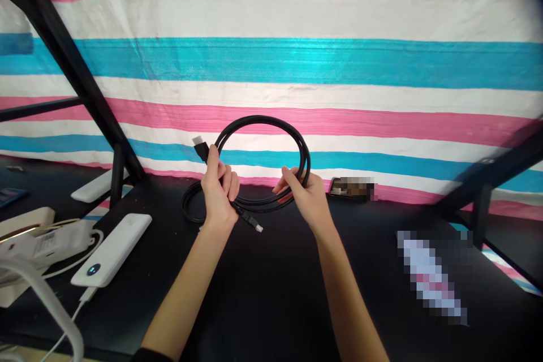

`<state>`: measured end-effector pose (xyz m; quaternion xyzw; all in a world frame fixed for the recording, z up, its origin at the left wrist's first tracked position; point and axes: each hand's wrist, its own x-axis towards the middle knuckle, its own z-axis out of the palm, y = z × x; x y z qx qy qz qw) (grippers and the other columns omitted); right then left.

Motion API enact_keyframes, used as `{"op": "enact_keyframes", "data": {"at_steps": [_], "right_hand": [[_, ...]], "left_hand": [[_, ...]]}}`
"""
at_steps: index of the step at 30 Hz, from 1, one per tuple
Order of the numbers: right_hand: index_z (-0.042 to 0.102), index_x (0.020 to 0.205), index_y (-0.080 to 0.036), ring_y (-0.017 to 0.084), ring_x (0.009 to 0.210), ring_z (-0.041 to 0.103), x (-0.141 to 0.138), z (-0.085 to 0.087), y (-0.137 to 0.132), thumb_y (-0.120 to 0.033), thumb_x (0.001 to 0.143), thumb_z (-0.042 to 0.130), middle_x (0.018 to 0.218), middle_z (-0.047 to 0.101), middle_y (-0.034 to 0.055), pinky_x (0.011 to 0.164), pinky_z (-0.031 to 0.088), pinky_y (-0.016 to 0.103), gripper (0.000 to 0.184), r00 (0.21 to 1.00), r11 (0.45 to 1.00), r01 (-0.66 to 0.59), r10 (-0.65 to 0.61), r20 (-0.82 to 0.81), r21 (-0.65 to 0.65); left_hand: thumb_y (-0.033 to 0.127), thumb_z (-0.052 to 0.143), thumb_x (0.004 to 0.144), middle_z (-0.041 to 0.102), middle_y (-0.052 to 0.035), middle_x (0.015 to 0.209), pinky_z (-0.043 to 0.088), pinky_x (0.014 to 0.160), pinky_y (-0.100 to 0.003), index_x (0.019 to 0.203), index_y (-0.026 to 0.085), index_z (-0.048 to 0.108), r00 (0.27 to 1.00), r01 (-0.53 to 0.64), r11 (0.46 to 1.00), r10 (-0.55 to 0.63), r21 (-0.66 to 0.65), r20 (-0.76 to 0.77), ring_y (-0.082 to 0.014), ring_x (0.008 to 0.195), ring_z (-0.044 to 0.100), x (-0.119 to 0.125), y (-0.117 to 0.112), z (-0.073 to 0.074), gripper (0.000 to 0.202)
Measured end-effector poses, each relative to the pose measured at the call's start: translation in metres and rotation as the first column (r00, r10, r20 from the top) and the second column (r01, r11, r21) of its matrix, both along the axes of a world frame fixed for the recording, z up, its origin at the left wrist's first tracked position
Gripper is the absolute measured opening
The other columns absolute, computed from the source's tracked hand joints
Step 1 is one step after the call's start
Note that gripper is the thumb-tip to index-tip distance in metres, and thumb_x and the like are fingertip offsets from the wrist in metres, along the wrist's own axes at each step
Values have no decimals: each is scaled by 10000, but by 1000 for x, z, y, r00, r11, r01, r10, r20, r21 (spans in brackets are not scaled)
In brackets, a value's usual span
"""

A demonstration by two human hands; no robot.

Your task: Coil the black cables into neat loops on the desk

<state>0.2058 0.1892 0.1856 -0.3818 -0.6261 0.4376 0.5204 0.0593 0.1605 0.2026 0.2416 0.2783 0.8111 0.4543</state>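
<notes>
A black cable [271, 122] is wound into a round coil and held up on edge above the black tabletop [263, 294]. My left hand [218, 189] is closed round the coil's left side, just below one plug end [199, 147] that sticks up. The other plug end [254, 224] hangs below that hand. My right hand [307, 195] pinches the coil's lower right side with closed fingers. A lower loop [189, 203] of the cable sags to the left near the table.
A white power bank [112, 249] with a white lead lies at the left, beside white devices and cords [38, 243]. Black frame bars [72, 68] slant at left and right. A striped pink, white and blue tarp [322, 62] hangs behind. A small dark object [339, 188] lies right of my right hand.
</notes>
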Motion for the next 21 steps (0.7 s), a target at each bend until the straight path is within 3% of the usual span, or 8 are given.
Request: {"op": "enact_keyframes", "data": {"at_steps": [5, 8, 10, 12, 14, 16, 19, 21], "right_hand": [[649, 710, -143, 151, 513, 633, -1, -5, 3, -568, 784, 586, 637, 669, 46, 461, 502, 236, 436, 990, 999, 0, 5, 139, -41], [622, 790, -155, 156, 558, 653, -7, -9, 6, -564, 813, 546, 618, 670, 32, 514, 513, 241, 417, 997, 996, -72, 71, -10, -45], [572, 864, -181, 154, 571, 660, -10, -10, 7, -547, 827, 530, 588, 660, 3, 525, 507, 235, 370, 977, 995, -88, 78, -200, -44], [528, 900, -203, 150, 548, 655, -10, -11, 8, -525, 827, 536, 534, 622, -35, 498, 485, 219, 330, 934, 997, -43, 18, -358, -63], [520, 902, -210, 144, 494, 636, -7, -10, 10, -510, 829, 534, 473, 565, -63, 457, 452, 207, 310, 907, 996, 12, -46, -418, -83], [549, 892, -196, 136, 456, 615, 0, -8, 11, -486, 832, 542, 445, 536, -69, 448, 437, 208, 296, 929, 997, 42, -63, -364, -66], [605, 874, -162, 123, 485, 618, 11, -3, 10, -443, 814, 596, 504, 585, -42, 523, 467, 228, 288, 977, 1000, 25, -28, -212, -18], [615, 961, -157, 133, 565, 647, 14, 2, 7, -418, 781, 648, 593, 629, -27, 580, 487, 245, 319, 986, 999, -41, 35, -162, -35]], "left_hand": [[422, 488, 905, 183, 82, 322, 109, 301, -215, 493, 199, 194, 995, -80, 996, 77, 33, 66, -45, 261, 153, 7, -1, 2, 553], [428, 518, 889, 195, 85, 327, 120, 308, -201, 492, 189, 195, 995, -54, 994, 45, 95, 90, -36, 261, 165, 14, -4, 0, 565], [449, 510, 886, 188, 80, 322, 164, 319, -190, 468, 184, 179, 984, 162, 977, -170, 142, 49, -31, 258, 187, 18, -6, -3, 595], [461, 455, 903, 156, 68, 295, 221, 335, -191, 423, 185, 142, 892, 448, 879, -451, 164, -21, -32, 241, 208, 20, -7, -7, 637], [426, 411, 923, 134, 59, 271, 241, 340, -197, 397, 189, 108, 797, 602, 783, -602, 153, -55, -36, 222, 214, 23, -7, -11, 652], [373, 424, 929, 147, 62, 274, 198, 321, -194, 412, 189, 110, 817, 574, 809, -576, 131, -21, -35, 215, 197, 25, -5, -14, 632], [368, 492, 910, 193, 76, 315, 119, 297, -193, 457, 186, 143, 927, 357, 932, -361, 59, 99, -27, 231, 169, 27, 1, -17, 599], [395, 498, 905, 193, 80, 329, 107, 293, -196, 469, 187, 148, 952, 253, 967, -252, 14, 176, -27, 242, 154, 27, 5, -19, 596]]}}
